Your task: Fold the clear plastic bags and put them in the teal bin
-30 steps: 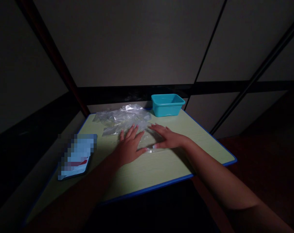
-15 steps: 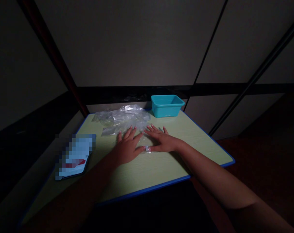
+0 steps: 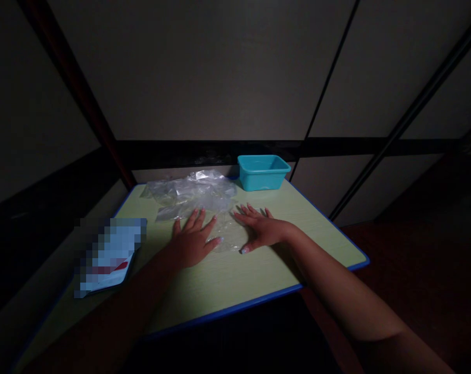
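Down on the table now: left hand (image 3: 192, 241), palm flat, fingers spread wide, nothing pinched, thumb tip reaching onto a thin clear plastic sheet (image 3: 225, 234). Right hand (image 3: 260, 229) just beside it, also palm down and open, fingers fanned, no grip, its fingertips lying over the sheet's far edge. That sheet right between the two hands, flat on a pale green laminate table (image 3: 227, 283) with a bright blue edge, toward the middle. Just beyond, at the far side, a crumpled heap of clear plastic bags (image 3: 190, 192), almost touching the sheet. Farther right along the far edge, a small rectangular turquoise plastic tub (image 3: 263, 174), upright, well apart from the hands. Over on the left, a flat light-blue packet with a red mark (image 3: 108, 257), too blurred to read. Behind it all, a grey panelled wall (image 3: 180, 78).
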Available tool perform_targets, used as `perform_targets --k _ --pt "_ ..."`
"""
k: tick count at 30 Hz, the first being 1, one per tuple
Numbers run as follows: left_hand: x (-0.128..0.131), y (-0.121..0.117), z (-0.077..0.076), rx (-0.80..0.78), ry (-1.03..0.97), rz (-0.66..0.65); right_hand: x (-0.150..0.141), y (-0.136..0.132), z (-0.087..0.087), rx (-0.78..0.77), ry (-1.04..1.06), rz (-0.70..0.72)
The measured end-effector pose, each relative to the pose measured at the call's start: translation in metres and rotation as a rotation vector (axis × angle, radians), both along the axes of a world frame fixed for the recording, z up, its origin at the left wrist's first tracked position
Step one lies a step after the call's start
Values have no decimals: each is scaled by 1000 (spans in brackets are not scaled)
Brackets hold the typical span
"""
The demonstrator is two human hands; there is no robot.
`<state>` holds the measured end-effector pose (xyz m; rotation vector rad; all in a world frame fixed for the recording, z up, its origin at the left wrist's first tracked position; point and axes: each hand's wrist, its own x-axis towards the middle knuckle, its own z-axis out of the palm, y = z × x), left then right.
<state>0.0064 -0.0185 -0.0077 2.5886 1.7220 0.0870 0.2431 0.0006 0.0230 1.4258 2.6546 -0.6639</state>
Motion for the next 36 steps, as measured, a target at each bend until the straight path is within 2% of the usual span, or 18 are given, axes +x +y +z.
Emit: perform_targets --k 4,8,12,15,20,23,28,31,36 --pt "0 2 2 29 -15 -6 4 2 1 18 13 -48" --pt "0 3 1 57 -21 -17 0 1 -1 30 43 -39" --pt "-4 4 -3 11 -27 -25 0 2 -2 -9 -5 -16" --pt "-8 6 5 37 -60 -14 5 5 -1 -38 -23 -20" --pt "-14 14 31 279 -213 188 14 11 2 -15 21 -70" --pt "-13 15 35 374 -262 269 15 13 2 -13 12 -93" --pt "-9 13 26 291 -169 242 13 11 2 -86 -65 -32" --pt "-10 14 25 252 -155 290 13 10 4 -116 -89 -3" --pt "-14 18 32 241 -237 394 13 10 2 -103 -82 -8"
